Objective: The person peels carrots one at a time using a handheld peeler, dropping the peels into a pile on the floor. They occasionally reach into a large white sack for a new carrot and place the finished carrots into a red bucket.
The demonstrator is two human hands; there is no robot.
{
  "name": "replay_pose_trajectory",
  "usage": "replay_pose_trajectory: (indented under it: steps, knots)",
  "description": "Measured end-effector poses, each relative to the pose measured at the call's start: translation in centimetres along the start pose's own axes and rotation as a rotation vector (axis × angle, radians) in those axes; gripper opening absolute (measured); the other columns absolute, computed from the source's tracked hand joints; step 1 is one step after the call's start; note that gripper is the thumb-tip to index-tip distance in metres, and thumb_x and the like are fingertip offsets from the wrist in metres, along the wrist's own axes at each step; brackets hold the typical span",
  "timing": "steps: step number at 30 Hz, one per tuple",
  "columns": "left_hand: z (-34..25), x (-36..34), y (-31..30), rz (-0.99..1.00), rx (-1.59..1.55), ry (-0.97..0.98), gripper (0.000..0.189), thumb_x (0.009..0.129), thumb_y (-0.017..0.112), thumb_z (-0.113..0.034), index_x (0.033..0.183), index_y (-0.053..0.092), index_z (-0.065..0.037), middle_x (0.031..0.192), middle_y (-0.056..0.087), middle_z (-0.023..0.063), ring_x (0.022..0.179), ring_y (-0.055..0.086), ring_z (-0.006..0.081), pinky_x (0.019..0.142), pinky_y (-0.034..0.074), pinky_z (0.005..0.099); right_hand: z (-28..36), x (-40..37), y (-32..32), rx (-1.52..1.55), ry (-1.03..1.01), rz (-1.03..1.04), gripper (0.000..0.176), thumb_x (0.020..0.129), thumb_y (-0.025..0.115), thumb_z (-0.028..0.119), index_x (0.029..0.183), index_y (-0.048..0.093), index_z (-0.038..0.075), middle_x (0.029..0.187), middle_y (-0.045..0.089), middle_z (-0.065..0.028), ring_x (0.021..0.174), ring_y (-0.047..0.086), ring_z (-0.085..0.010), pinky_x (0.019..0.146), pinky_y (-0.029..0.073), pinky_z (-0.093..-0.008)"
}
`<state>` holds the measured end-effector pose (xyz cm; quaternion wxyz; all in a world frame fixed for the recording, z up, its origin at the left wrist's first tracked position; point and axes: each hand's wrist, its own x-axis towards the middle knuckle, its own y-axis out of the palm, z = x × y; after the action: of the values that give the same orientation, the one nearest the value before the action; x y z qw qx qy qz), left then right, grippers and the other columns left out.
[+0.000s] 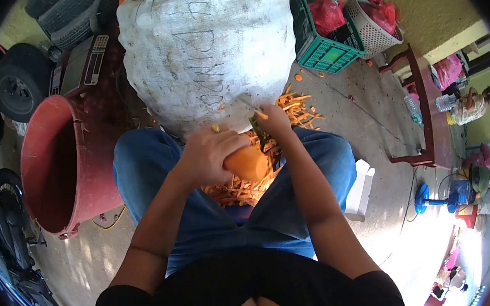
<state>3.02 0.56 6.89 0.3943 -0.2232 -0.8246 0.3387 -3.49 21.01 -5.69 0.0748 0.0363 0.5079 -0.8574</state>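
Note:
My left hand (207,153) is wrapped round a thick peeled carrot (247,163), its blunt end facing right, between my knees. Close by on the right, my right hand (275,121) is closed on a knife (245,101), whose thin blade points up and left, clear of the carrot. A dark, patterned strip hangs beside the right fingers; I cannot make out what it is. Orange peelings (234,193) are heaped below my hands, and more lie past my right knee. A large, bulging white sack (207,51) with handwriting stands right in front of me.
At the left, a red tub (53,164) lies tilted near a scale (83,65) and a motorcycle (17,248). A green crate (330,55) and a white basket (375,28) hold red bags. A wooden bench (425,114) stands at the right, with people beyond it.

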Motion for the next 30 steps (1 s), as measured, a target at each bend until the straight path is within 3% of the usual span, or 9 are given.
replay_pose_trajectory:
  steps: [6,9,11,15,17,21,24,26,30]
  knots:
    - [2.6,-4.8,-9.7,-0.283,0.439,-0.572,0.032,0.060,0.061,-0.009,0.090,0.051,-0.004,0.083,0.054,0.0138,0.079,0.053,0.0305,0.068,0.042,0.0374,2.8,-0.8,-0.3,-0.003,-0.139,0.168,0.022,0.071,0.053,0.024,0.079,0.056,0.004,0.072,0.056,-0.0178,0.071,0.053,-0.0349,0.063,0.042,-0.0397]
    - [5.1,-9.7,-15.0,-0.267,0.935,-0.833,0.034,0.067,0.058,-0.013,0.099,0.049,-0.007,0.088,0.054,0.0136,0.079,0.054,0.0307,0.070,0.042,0.0401,3.1,-1.3,0.1,-0.124,-0.223,0.277,0.021,0.070,0.052,0.023,0.080,0.056,0.005,0.076,0.057,-0.0164,0.074,0.053,-0.0337,0.065,0.042,-0.0399]
    - [5.1,-11.2,-16.8,-0.015,1.129,-1.286,0.037,0.070,0.056,-0.014,0.105,0.046,-0.009,0.095,0.052,0.0133,0.086,0.052,0.0303,0.077,0.039,0.0412,3.9,-1.7,-0.7,-0.079,-0.252,0.278,0.020,0.068,0.048,0.019,0.080,0.056,0.005,0.073,0.057,-0.0162,0.073,0.055,-0.0318,0.065,0.043,-0.0404]
    - [5.4,-13.0,-15.6,-0.002,1.393,-1.289,0.040,0.071,0.056,-0.016,0.109,0.044,-0.009,0.102,0.049,0.0128,0.096,0.047,0.0288,0.084,0.036,0.0405,4.7,-1.7,-1.8,-0.112,-0.271,0.256,0.020,0.067,0.048,0.019,0.080,0.056,0.006,0.073,0.057,-0.0158,0.072,0.055,-0.0318,0.065,0.043,-0.0408]
    - [6.8,-12.5,-14.4,-0.168,0.931,-0.840,0.035,0.072,0.056,-0.015,0.105,0.047,-0.008,0.105,0.047,0.0120,0.100,0.045,0.0272,0.085,0.035,0.0352,5.0,-1.9,-2.1,-0.140,-0.244,0.285,0.022,0.071,0.052,0.025,0.084,0.056,0.008,0.075,0.056,-0.0167,0.073,0.054,-0.0334,0.065,0.042,-0.0414]
    - [9.0,-2.4,-13.2,-0.502,0.191,-0.592,0.022,0.075,0.053,-0.009,0.097,0.052,-0.004,0.104,0.047,0.0090,0.096,0.047,0.0210,0.082,0.035,0.0279,5.3,-2.0,-2.8,-0.158,-0.299,0.285,0.021,0.073,0.051,0.024,0.085,0.056,0.007,0.072,0.056,-0.0150,0.070,0.055,-0.0293,0.065,0.042,-0.0385]
    - [11.5,6.1,-11.2,-0.480,0.037,-0.358,0.020,0.075,0.053,-0.009,0.095,0.053,-0.007,0.097,0.050,0.0058,0.093,0.048,0.0168,0.079,0.035,0.0271,5.1,-2.0,-4.1,0.438,-0.373,0.331,0.021,0.077,0.049,0.023,0.084,0.055,0.004,0.068,0.055,-0.0107,0.064,0.052,-0.0215,0.061,0.041,-0.0335]
    - [14.8,10.6,-10.0,-0.477,0.043,-0.276,0.019,0.074,0.054,-0.010,0.093,0.053,-0.009,0.094,0.052,0.0042,0.092,0.048,0.0159,0.078,0.036,0.0274,6.6,-3.3,-7.1,1.361,-0.119,0.415,0.023,0.081,0.046,0.024,0.077,0.052,0.002,0.067,0.052,-0.0064,0.065,0.046,-0.0165,0.062,0.037,-0.0279]
    - [23.9,18.2,-8.8,-0.377,0.267,-0.140,0.019,0.075,0.051,-0.017,0.092,0.053,-0.009,0.086,0.055,0.0063,0.084,0.052,0.0182,0.073,0.039,0.0302,8.2,-4.3,-11.2,1.949,-1.054,0.436,0.030,0.083,0.042,0.034,0.071,0.051,0.008,0.077,0.054,-0.0154,0.080,0.048,-0.0276,0.073,0.035,-0.0366]
